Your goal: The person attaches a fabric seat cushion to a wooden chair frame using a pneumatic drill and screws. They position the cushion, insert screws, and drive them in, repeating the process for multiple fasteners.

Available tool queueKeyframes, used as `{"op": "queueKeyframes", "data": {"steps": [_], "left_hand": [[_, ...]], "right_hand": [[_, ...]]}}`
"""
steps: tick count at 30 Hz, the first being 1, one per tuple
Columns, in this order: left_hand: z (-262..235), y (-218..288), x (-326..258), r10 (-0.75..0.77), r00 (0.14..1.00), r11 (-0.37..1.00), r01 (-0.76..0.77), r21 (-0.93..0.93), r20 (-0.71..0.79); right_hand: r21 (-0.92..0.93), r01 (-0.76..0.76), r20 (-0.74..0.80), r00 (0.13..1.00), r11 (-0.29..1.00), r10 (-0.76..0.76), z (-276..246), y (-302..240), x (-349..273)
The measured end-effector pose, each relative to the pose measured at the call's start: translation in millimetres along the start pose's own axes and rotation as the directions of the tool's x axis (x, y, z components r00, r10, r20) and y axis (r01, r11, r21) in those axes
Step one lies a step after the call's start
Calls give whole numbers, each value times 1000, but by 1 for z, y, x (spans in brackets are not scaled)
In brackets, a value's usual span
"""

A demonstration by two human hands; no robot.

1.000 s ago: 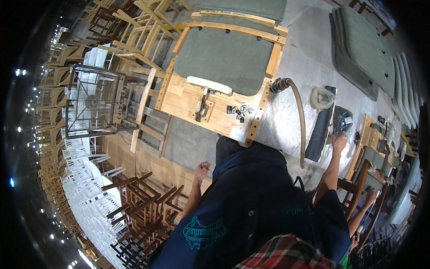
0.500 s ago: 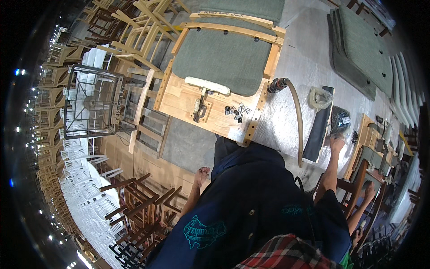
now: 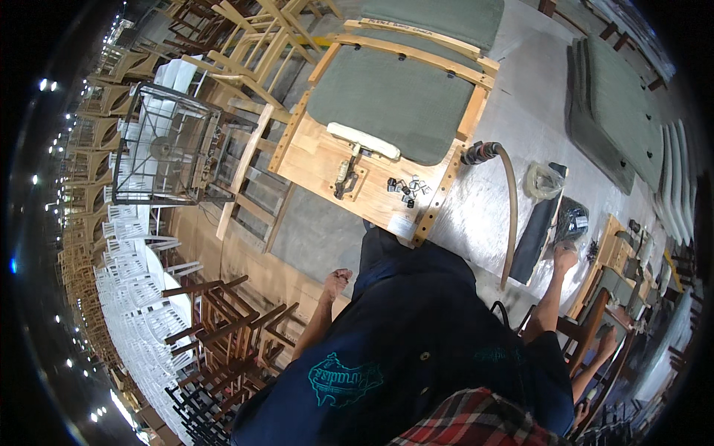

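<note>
My left hand (image 3: 336,281) hangs at my side with the fingers curled and nothing in it, just short of the wooden workbench (image 3: 320,160). My right hand (image 3: 565,257) reaches out to the right and rests beside a black plastic bag (image 3: 573,221) on the floor; its fingers are too small to read. On the bench lies a chair seat frame with a green cushion (image 3: 390,97), a white padded bar (image 3: 364,140), a dark hand tool (image 3: 343,178) and a small heap of metal brackets (image 3: 407,188).
A tan hose (image 3: 511,215) curves from the bench's right edge across the floor beside a dark flat cushion (image 3: 537,230). Green cushions (image 3: 617,111) are stacked at the right. A wire cage (image 3: 163,145) and stacked wooden chairs (image 3: 223,327) crowd the left. Another arm (image 3: 599,353) shows at lower right.
My right hand has drawn back a little from the black bag toward my body. My left hand has stayed at my side.
</note>
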State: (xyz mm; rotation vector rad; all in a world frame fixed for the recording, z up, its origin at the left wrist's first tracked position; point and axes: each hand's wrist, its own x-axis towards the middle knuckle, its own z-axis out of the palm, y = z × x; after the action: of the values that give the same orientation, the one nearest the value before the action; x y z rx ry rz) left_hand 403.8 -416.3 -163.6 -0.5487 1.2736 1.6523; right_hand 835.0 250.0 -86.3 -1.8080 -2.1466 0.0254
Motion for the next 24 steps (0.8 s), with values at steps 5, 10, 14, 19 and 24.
{"op": "queueKeyframes", "data": {"steps": [5, 10, 14, 19, 24], "left_hand": [[-3, -2, 2, -90, 994, 990, 83, -115, -56], [-19, -6, 0, -116, 992, 990, 112, -83, -44], [-16, -9, -5, -9, 998, 996, 3, -87, -66], [-47, -7, -5, 75, 961, 992, -99, 77, 266], [-66, 8, 4, 89, 960, 960, -153, 233, 264]], "right_hand": [[-9, -49, -70, 996, 999, 48, -13, -14, -6], [-26, -341, -80, 938, 940, 338, -19, -17, -3], [320, -515, 7, 841, 795, 541, -30, -31, 0], [835, -490, 285, 774, 250, 566, -13, -3, -9], [837, -534, 360, 700, 118, 616, -40, -17, -31]]}}
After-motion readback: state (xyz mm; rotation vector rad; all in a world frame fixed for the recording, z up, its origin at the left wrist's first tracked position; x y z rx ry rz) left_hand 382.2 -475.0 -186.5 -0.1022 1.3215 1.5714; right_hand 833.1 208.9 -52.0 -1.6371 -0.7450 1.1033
